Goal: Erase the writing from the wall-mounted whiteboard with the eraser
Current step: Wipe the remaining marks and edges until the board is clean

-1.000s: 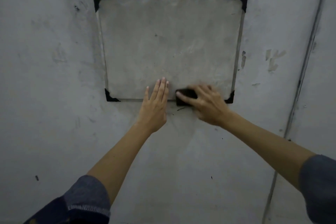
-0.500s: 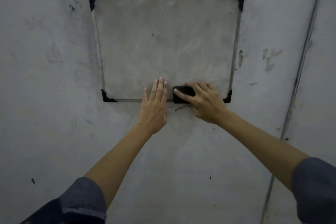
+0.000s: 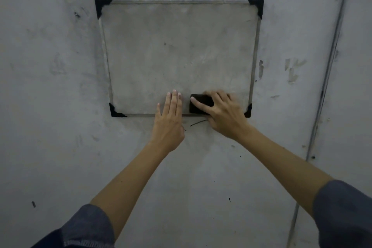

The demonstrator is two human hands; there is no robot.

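- the right hand point(image 3: 225, 112) has its grip curled round the black eraser point(image 3: 198, 104), thumb laid across its face, pressing it flat to the board point(image 3: 177, 56).
- the eraser sits low on the board, right of the middle, its bottom edge touching the bottom frame; its long axis runs across the board, level with that frame.
- the left hand point(image 3: 169, 121) lies just beside the eraser on its left, fingers straight and together, flat on the board and the wall point(image 3: 50, 147), holding nothing.
- so the left hand blocks a sweep to the left; to the right there is only a short run before the black corner piece point(image 3: 248, 110) and the side frame.
- the open room is upward: the whole face above the eraser is bare of hands.
- i can't make out any clear writing from here, only grey smears, so the job looks nearly done.
- a thin dark mark point(image 3: 198, 123) on the wall sits just below the frame, off the board.
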